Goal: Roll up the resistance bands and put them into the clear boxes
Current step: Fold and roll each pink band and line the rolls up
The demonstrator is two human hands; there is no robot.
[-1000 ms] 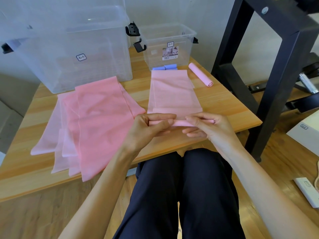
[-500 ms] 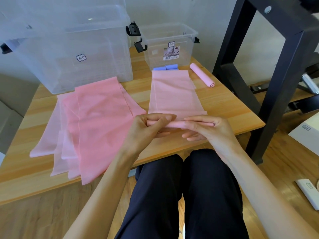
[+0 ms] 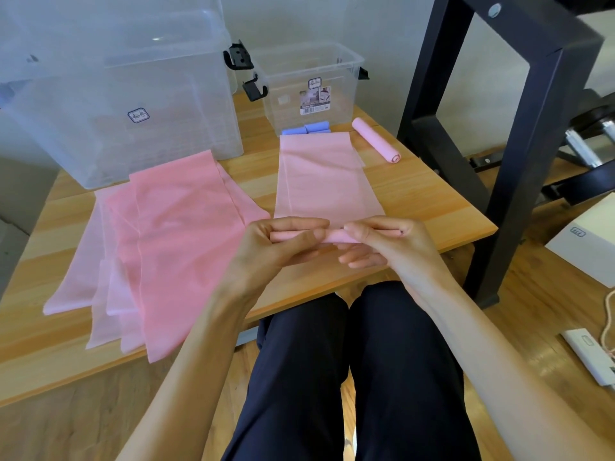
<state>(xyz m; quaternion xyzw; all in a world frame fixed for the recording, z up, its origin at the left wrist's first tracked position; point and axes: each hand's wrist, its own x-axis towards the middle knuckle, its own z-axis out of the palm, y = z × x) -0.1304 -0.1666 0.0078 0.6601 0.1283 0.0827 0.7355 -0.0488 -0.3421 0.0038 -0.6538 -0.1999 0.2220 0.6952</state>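
Note:
A light pink resistance band lies flat on the wooden table, its near end wound into a thin roll. My left hand and my right hand both pinch that roll at the table's front edge, thumbs on top. Several darker pink bands lie spread in a pile to the left. A finished pink roll rests at the back right. Behind stand a small clear box with blue rolls inside and a large clear box.
A black metal frame stands right of the table. A white box and a white power strip lie on the floor at right. My dark-trousered legs are below the table edge.
The roll has grown slightly as my fingers turn it forward along the band. My hands have shifted a little farther onto the table.

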